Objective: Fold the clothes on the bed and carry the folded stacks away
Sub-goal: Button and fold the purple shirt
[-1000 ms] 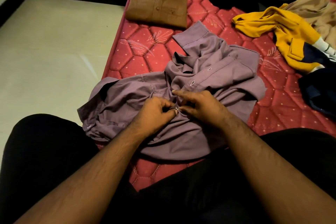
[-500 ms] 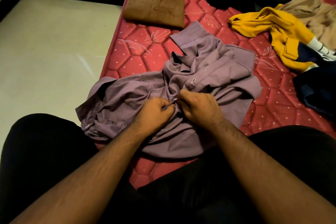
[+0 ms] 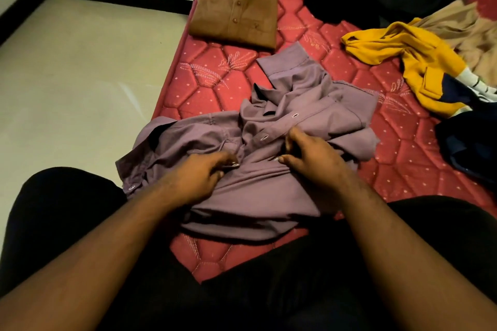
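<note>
Now | left hand [image 3: 200,172] fingers pinch purple shirt [image 3: 309,115] placket | right hand [image 3: 313,158] fingers grip its fabric | red mattress [image 3: 204,83]

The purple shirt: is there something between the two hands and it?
Nothing visible. Both hands are already on the purple shirt: the left hand pinches the fabric near the button edge, and the right hand rests on the placket.

Crumpled shirt [image 3: 282,142] on the mattress [image 3: 209,80] just before the person's knees, both hands on its front, left hand [image 3: 199,174] beside right hand [image 3: 312,158], folded shirt [image 3: 236,16] behind it, loose clothes pile [image 3: 419,67] to the right, floor [image 3: 80,75] left of the mattress
</note>
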Motion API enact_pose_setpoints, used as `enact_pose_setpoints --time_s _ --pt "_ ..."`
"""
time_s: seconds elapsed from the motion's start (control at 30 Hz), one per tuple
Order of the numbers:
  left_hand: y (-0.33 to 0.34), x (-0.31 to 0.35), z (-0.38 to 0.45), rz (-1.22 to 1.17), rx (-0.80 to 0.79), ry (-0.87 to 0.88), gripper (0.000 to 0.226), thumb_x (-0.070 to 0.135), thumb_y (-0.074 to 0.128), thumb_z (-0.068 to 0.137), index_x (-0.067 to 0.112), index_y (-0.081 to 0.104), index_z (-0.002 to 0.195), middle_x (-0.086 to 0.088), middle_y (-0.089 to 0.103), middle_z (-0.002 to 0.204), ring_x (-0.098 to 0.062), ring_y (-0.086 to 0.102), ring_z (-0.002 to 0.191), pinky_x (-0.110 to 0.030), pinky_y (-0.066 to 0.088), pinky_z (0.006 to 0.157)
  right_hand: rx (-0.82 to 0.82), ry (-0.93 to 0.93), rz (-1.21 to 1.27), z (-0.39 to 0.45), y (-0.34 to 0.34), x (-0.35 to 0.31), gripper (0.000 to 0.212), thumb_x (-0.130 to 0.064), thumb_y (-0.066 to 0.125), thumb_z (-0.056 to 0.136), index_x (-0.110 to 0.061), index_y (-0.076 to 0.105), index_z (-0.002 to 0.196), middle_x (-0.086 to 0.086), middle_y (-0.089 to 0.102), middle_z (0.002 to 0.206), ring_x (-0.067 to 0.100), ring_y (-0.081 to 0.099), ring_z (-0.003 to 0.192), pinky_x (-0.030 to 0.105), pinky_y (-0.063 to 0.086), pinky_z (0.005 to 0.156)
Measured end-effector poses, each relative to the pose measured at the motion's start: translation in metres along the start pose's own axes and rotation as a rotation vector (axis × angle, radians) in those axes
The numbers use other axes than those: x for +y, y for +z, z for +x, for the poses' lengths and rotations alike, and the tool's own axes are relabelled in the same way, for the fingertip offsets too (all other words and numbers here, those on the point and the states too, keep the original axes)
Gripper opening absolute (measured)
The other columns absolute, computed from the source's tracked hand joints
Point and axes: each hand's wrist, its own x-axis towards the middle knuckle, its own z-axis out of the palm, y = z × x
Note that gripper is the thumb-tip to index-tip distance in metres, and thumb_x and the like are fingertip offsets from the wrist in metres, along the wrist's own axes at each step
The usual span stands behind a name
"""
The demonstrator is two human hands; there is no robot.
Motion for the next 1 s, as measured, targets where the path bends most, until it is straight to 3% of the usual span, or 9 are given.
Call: enact_pose_setpoints --time_s 0.1,0.23,0.33,0.4,0.5,0.6,0.7,0.83,1.0 --pt "-0.019 -0.011 -0.011 0.067 -0.104 -0.039 0.041 0.001 0.058 0.092 0.019 0.063 0.129 0.006 0.062 0.13 -0.008 0.055 0.119 0.007 0.022 0.088 -0.153 -0.017 0.086 0.002 0.0 0.001 0.018 -0.028 0.075 0.079 -0.021 0.065 0.093 -0.007 0.065 0.089 0.013 0.06 0.084 0.033 0.05 0.08" --pt "-0.033 0.001 -0.007 0.094 -0.165 -0.134 0.043 0.01 0.064 0.088 0.026 0.063 0.128 0.01 0.064 0.125 -0.007 0.06 0.113 -0.011 0.037 0.095 -0.165 -0.112 -0.165 0.005 0.009 -0.011 0.022 -0.033 0.064 0.086 -0.034 0.069 0.108 -0.01 0.065 0.115 0.016 0.054 0.113 0.036 0.041 0.093" --pt "-0.033 0.031 0.008 -0.109 0.112 -0.17 0.036 0.011 0.067 0.084 0.026 0.068 0.117 0.004 0.071 0.101 -0.012 0.069 0.08 -0.022 0.054 0.079 -0.126 -0.14 -0.25 0.005 0.012 -0.014 0.021 -0.033 0.06 0.09 -0.037 0.069 0.108 -0.013 0.064 0.118 0.013 0.05 0.119 0.037 0.031 0.09" --pt "-0.02 0.046 0.02 -0.217 0.277 -0.238 0.018 0.025 0.07 0.084 0.022 0.071 0.102 0.0 0.071 0.087 -0.016 0.067 0.076 -0.03 0.055 0.074 -0.122 -0.148 -0.275 0.003 0.012 -0.017 0.02 -0.032 0.056 0.092 -0.036 0.067 0.108 -0.012 0.063 0.118 0.012 0.049 0.118 0.038 0.028 0.09" --pt "0.005 0.045 0.032 -0.15 0.323 -0.293 0.02 0.037 0.07 0.078 0.018 0.07 0.085 -0.003 0.072 0.079 -0.023 0.067 0.077 -0.04 0.055 0.074 -0.061 -0.189 -0.199 -0.003 0.007 -0.018 0.015 -0.028 0.056 0.093 -0.025 0.065 0.105 -0.004 0.065 0.112 0.018 0.057 0.109 0.038 0.035 0.089" --pt "0.016 0.04 0.03 -0.154 0.484 -0.189 0.009 0.024 0.069 0.084 0.018 0.073 0.089 0.001 0.072 0.084 -0.016 0.065 0.074 -0.033 0.053 0.072 0.097 -0.308 0.027 -0.012 -0.004 -0.022 0.011 -0.018 0.065 0.087 -0.014 0.068 0.096 0.002 0.071 0.097 0.022 0.066 0.089 0.037 0.052 0.076" --pt "0.019 0.049 0.025 -0.294 0.51 -0.024 0.014 0.007 0.067 0.084 0.018 0.074 0.089 0.008 0.069 0.08 0.005 0.055 0.063 -0.023 0.044 0.063 0.247 -0.405 0.087 -0.012 -0.011 -0.024 0.009 -0.011 0.072 0.078 -0.009 0.072 0.087 0.003 0.071 0.083 0.017 0.065 0.074 0.028 0.051 0.068" --pt "0.024 0.057 0.026 -0.641 0.395 -0.058 0.036 -0.006 0.062 0.084 0.029 0.071 0.082 0.008 0.07 0.077 -0.002 0.057 0.068 -0.02 0.048 0.068 0.259 -0.42 0.07 -0.009 -0.01 -0.021 0.005 -0.011 0.072 0.076 -0.01 0.072 0.081 0.003 0.069 0.078 0.017 0.063 0.07 0.027 0.05 0.065" --pt "0.028 0.058 0.026 -0.801 0.376 -0.102 0.019 0.001 0.064 0.089 0.017 0.073 0.082 0.008 0.07 0.075 0.003 0.06 0.069 -0.013 0.048 0.072 0.212 -0.428 0.03 -0.008 -0.007 -0.022 0.002 -0.01 0.068 0.077 -0.009 0.07 0.078 0.004 0.067 0.077 0.02 0.064 0.071 0.032 0.05 0.063"
